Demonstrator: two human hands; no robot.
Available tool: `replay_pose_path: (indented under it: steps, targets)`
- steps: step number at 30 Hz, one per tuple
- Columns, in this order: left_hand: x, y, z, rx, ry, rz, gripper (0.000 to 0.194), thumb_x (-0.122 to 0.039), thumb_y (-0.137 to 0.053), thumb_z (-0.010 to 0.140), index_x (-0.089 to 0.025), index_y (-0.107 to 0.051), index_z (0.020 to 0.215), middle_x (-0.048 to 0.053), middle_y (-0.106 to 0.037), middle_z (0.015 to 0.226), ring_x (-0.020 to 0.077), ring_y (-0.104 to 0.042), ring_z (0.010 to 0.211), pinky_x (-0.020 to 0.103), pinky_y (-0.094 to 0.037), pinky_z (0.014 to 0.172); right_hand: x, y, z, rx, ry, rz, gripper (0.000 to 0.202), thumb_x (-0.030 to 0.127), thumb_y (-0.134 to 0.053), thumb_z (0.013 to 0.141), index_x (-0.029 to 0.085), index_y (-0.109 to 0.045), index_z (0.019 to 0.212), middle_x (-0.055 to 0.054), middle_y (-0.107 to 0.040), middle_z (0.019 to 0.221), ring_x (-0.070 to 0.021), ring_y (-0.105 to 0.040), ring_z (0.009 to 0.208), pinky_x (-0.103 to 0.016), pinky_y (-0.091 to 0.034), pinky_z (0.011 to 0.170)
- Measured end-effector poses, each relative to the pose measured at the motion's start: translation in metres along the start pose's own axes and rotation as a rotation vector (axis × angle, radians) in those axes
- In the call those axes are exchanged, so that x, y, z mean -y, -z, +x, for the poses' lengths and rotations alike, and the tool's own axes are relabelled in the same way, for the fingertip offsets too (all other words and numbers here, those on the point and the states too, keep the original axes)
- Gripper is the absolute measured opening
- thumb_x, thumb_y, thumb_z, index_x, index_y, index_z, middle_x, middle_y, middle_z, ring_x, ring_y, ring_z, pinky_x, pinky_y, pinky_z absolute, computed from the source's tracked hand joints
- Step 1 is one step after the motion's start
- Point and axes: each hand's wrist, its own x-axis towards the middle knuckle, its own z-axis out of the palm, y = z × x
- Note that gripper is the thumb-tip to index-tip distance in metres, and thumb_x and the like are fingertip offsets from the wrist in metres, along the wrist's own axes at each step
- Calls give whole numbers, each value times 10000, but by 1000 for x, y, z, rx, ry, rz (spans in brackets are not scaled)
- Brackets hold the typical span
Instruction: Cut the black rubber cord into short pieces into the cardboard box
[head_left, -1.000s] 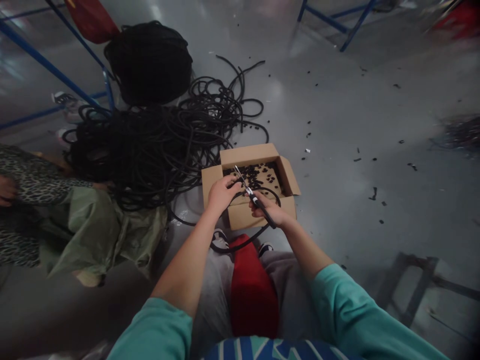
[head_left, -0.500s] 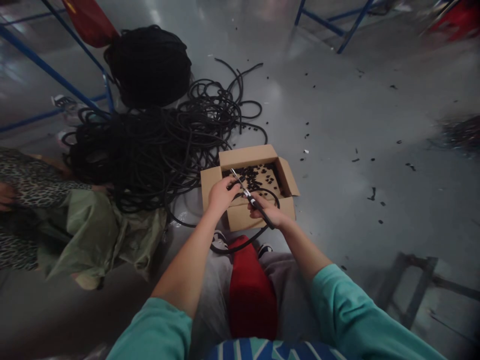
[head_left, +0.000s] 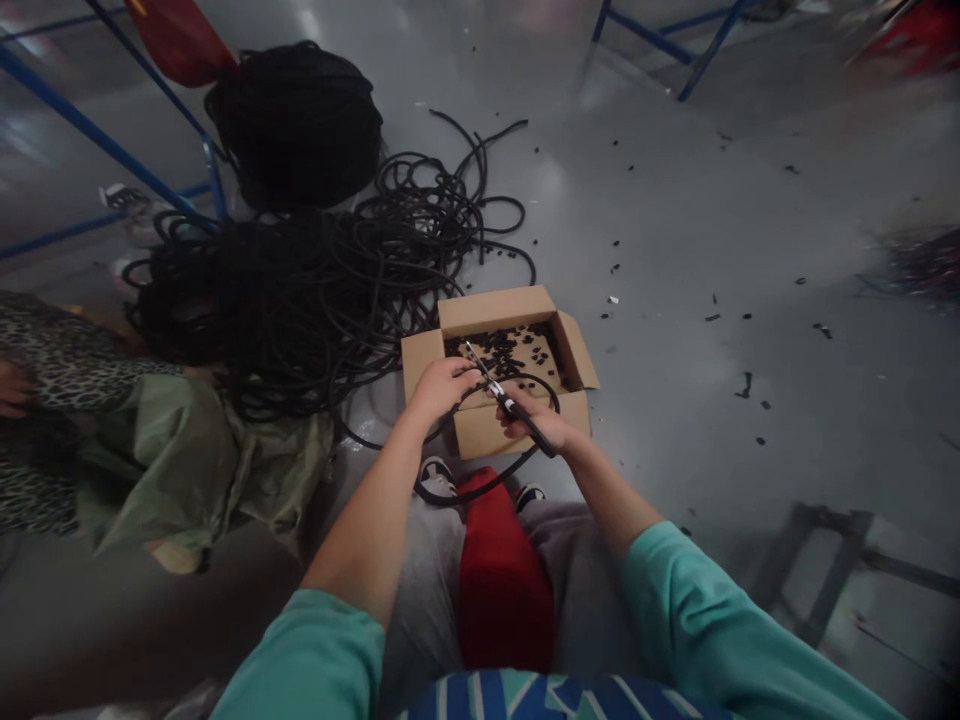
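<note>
My left hand [head_left: 441, 385] grips a black rubber cord [head_left: 491, 480] over an open cardboard box [head_left: 517, 425]. My right hand [head_left: 536, 418] holds scissors [head_left: 495, 385] with black handles, blades pointing up-left toward the cord beside my left fingers. The cord loops from my hands down past my knees and back. Several short black cut pieces [head_left: 514, 350] lie in the box bottom. I sit on a red stool [head_left: 504, 580] with the box just ahead of my feet.
A big tangle of black cord [head_left: 300, 290] and a dark coil [head_left: 300, 125] lie left of the box. Another person in patterned clothes [head_left: 52, 370] sits at far left beside a green sheet [head_left: 202, 460]. Blue frame legs [head_left: 112, 150] stand behind; scraps dot the grey floor.
Both hands stay over the box; my left hand has shifted slightly along the cord and the scissor blades have dropped a little toward it.
</note>
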Motion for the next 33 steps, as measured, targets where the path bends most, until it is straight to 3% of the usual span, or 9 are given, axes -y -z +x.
replay_pose_path:
  steps: [3, 8, 14, 20, 26, 33]
  targets:
    - [-1, 1, -1, 35, 45, -76, 216, -299, -570, 670, -112, -630, 762, -39, -465, 439, 52, -361, 372, 196, -262, 411, 1, 0, -1, 1, 7, 1, 623, 89, -548, 481, 219, -514, 1090, 32, -470, 750, -105, -448, 686, -246, -363, 645]
    - [-7, 4, -2, 72, 127, -256, 159, -243, -601, 653, -114, -574, 741, -48, -471, 468, 26, -325, 349, 179, -237, 381, 4, 0, -1, -23, 29, -19, 596, 84, -543, 472, 199, -538, 1056, 37, -474, 707, -98, -439, 658, -234, -344, 619]
    - [-16, 7, -5, 59, 163, -319, 149, -222, -614, 654, -130, -497, 654, -60, -454, 445, 19, -335, 343, 162, -233, 367, 4, -2, 3, -54, 89, -52, 537, 109, -538, 469, 163, -566, 1002, 39, -485, 634, -93, -428, 588, -224, -321, 549]
    - [-14, 9, -4, 45, 96, -364, 183, -238, -620, 649, -145, -476, 711, -47, -519, 519, 25, -395, 352, 157, -247, 351, 7, -6, 2, -94, 100, -62, 507, 128, -517, 475, 132, -581, 978, 60, -438, 544, -64, -360, 490, -202, -257, 469]
    - [-5, 11, 0, 12, 49, -365, 202, -295, -633, 645, -139, -515, 696, -53, -465, 439, 52, -434, 361, 174, -279, 368, 7, -8, 1, -92, 101, -65, 500, 149, -513, 501, 146, -586, 996, 90, -360, 475, -44, -290, 419, -194, -217, 425]
    - [-3, 9, 1, 43, 44, -309, 202, -326, -569, 710, -136, -524, 659, -38, -484, 442, 57, -415, 342, 191, -279, 377, 3, -4, 3, -62, 103, -56, 526, 149, -561, 501, 159, -580, 1027, 48, -480, 590, -80, -421, 536, -215, -323, 512]
